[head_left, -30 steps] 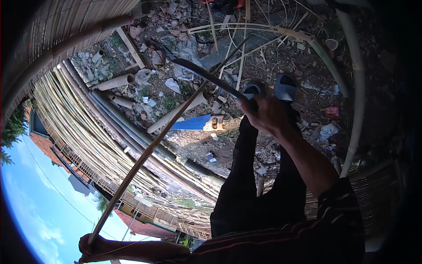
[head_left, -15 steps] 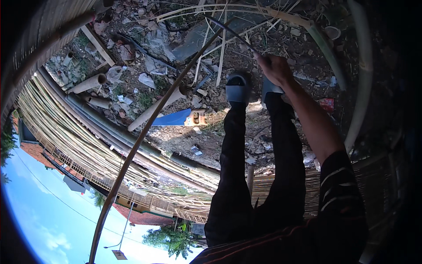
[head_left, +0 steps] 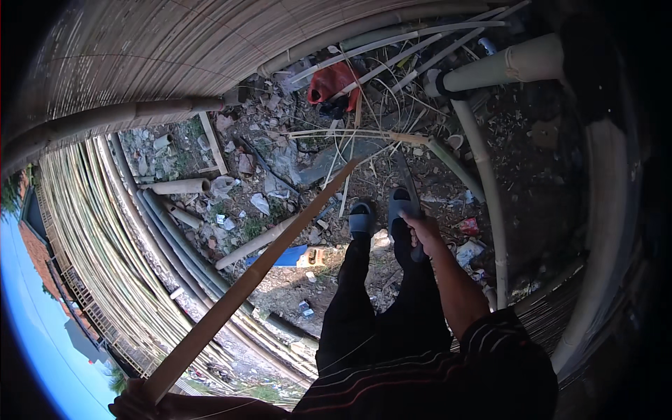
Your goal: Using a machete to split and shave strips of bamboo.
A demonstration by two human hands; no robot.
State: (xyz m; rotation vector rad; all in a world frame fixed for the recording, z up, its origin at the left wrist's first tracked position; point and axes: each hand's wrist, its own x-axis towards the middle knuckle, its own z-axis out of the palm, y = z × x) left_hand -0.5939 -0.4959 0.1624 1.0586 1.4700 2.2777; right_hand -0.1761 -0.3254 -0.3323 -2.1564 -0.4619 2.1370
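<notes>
the hands are well apart: the left hand (head_left: 133, 404) grips the near end of a long, flat, tan-brown bamboo strip (head_left: 240, 294), slanting across the view and narrowing toward its far end; the right hand (head_left: 425, 229) is wrapped round a dark-bladed knife (head_left: 407, 176).

Earthen ground (head_left: 276, 283), strewn with rubble and scraps.
Left of the right hand (head_left: 423, 234): handsaw (head_left: 285, 257), blue blade, wooden grip; farther left, cut bamboo tubes (head_left: 175, 187). Just right: crumpled red wrapper (head_left: 469, 226). Beyond, to the left: flat grey board (head_left: 318, 171), red plastic bag (head_left: 329, 78).
</notes>
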